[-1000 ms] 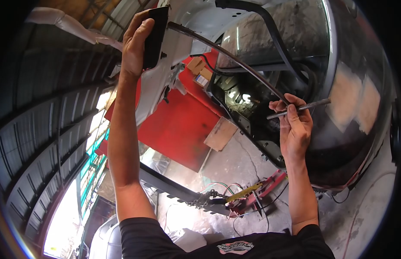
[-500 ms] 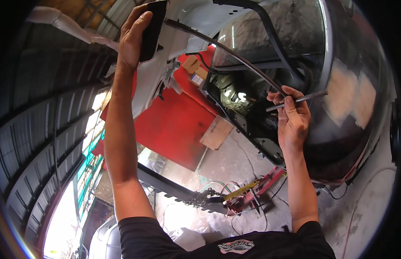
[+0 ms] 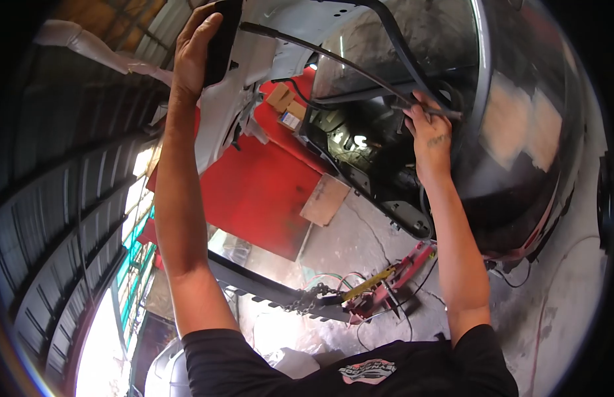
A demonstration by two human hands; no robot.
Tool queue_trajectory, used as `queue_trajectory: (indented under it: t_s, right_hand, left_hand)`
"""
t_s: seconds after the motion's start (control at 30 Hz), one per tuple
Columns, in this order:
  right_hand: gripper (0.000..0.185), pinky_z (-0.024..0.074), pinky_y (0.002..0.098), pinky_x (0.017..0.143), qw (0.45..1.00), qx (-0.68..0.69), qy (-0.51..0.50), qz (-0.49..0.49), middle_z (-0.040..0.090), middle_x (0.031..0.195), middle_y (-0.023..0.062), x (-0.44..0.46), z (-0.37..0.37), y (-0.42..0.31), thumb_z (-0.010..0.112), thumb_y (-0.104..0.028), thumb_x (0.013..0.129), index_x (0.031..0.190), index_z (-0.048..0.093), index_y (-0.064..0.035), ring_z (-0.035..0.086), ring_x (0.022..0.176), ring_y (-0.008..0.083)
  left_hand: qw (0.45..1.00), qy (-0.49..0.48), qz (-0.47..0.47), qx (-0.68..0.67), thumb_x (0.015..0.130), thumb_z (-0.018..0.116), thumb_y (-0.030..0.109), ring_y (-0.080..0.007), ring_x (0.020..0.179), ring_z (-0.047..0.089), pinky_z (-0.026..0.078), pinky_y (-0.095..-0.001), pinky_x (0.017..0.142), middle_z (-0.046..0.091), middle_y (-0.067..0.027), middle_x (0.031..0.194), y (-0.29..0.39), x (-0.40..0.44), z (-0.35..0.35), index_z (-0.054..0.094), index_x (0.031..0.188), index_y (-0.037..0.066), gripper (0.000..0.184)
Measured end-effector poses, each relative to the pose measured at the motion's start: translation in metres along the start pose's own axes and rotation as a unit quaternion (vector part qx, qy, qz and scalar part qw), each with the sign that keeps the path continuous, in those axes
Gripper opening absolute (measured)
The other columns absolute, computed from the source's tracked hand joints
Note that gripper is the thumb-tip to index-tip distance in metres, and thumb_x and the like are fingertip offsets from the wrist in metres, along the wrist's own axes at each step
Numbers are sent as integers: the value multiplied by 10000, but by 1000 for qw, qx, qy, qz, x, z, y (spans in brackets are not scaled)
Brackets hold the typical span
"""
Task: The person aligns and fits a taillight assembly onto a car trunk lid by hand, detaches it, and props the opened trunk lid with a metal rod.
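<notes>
At the upper left, the person's left hand point(image 3: 191, 56) held a black, flat, roughly rectangular piece point(image 3: 223, 43), its thumb over the near face and its fingers around the edge, probably to steady it beside the pale grey metal panel point(image 3: 217, 132). From near that piece, a long, slim, dark metal rod point(image 3: 333, 56) slanted down to the right hand point(image 3: 432, 135), whose fingers were closed around it where a short, dark metal crossbar point(image 3: 455, 115) met it, a hold that seemed to give purchase. Whether the rod's far end touched the panel could not be told.

Between the hands, two small brown cardboard boxes point(image 3: 280, 97) sat together near the large red sheet point(image 3: 254, 198), one bearing a white label point(image 3: 290, 120); their contents could not be seen.
</notes>
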State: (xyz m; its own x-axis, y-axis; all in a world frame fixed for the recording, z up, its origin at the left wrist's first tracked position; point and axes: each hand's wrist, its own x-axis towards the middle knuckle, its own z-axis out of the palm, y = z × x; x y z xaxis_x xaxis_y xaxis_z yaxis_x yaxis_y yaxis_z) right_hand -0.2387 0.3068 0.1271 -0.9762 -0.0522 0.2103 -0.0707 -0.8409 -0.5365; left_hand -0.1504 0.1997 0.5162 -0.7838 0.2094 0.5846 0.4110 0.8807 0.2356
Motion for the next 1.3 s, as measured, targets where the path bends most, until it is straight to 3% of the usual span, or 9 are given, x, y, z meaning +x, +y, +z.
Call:
queue_trajectory:
  t_s: [0.17, 0.4, 0.47, 0.63, 0.8, 0.87, 1.07, 1.13, 1.3]
  right_hand:
    - [420, 553, 301, 643, 994, 77, 8, 76, 708, 876, 82, 28, 8, -12, 608, -45, 1008, 1420, 537, -11, 683, 724, 157]
    - [302, 527, 319, 480, 999, 0, 35, 24, 712, 810, 160, 34, -4, -39, 635, -71, 996, 1274, 593, 38, 655, 503, 207]
    - [268, 561, 299, 536, 998, 30, -6, 49, 722, 820, 146, 33, -8, -35, 674, -157, 998, 1203, 634, 10, 700, 577, 213]
    - [444, 604, 376, 885, 990, 68, -80, 94, 733, 1077, 213, 26, -19, -46, 459, 30, 878, 1290, 613, 87, 756, 982, 320]
    - [454, 583, 377, 948, 990, -16, -140, 3, 726, 1139, 208, 24, -33, -37, 519, 44, 922, 1370, 589, 82, 720, 1097, 279]
    - [449, 574, 381, 971, 982, -70, -168, -43, 721, 1169, 203, 25, -43, -39, 547, 47, 942, 1388, 583, 77, 707, 1126, 267]
    - [410, 520, 328, 1000, 944, -256, -175, -113, 696, 1259, 177, 21, -32, -54, 613, -5, 999, 1409, 601, -23, 694, 1127, 240]
    - [412, 494, 312, 1014, 870, -368, -117, -308, 707, 1235, 166, 22, -32, -48, 626, -5, 993, 1403, 611, -47, 677, 1155, 216]
    - [343, 508, 293, 993, 936, -211, -138, -246, 716, 1213, 116, 22, -24, -37, 631, -26, 1000, 1342, 642, -7, 681, 1145, 215]
  left_hand:
    - [1000, -12, 4, 18, 1029, 571, 227, -92, 1010, 617, 468, -236, 886, 673, -22, 1123, 3, 0, 1, 627, 1308, 5, 361]
    - [997, 26, 64, 18, 1041, 554, 211, -107, 1059, 615, 464, -240, 928, 667, -31, 1167, -23, 14, -15, 623, 1321, -12, 365]
    - [999, -21, 29, 24, 1043, 549, 219, -133, 1154, 606, 445, -264, 1020, 661, -51, 1235, 7, 0, 14, 613, 1356, -17, 398]
    - [1000, -11, -3, 28, 1034, 559, 220, -123, 1134, 607, 446, -257, 1005, 663, -42, 1219, 9, 3, 4, 624, 1341, -15, 392]
    - [999, -3, -29, 36, 1034, 566, 227, -112, 1111, 609, 457, -257, 988, 658, -38, 1216, 14, 5, 7, 635, 1320, -23, 386]
    - [999, -25, 19, 11, 1018, 588, 225, -70, 909, 635, 504, -226, 784, 696, 0, 1033, 11, 9, 9, 664, 1258, 39, 314]
    - [999, -33, 23, 10, 1015, 602, 234, -66, 921, 621, 486, -225, 815, 692, 11, 1044, 17, 19, 4, 673, 1241, 45, 303]
    - [999, -39, 17, -6, 1013, 604, 238, -67, 917, 622, 485, -224, 810, 694, 10, 1042, 15, 22, 2, 675, 1237, 50, 301]
    - [998, -58, 28, -18, 1014, 597, 255, -74, 917, 634, 491, -230, 798, 700, -3, 1055, 12, 34, -1, 664, 1257, 53, 323]
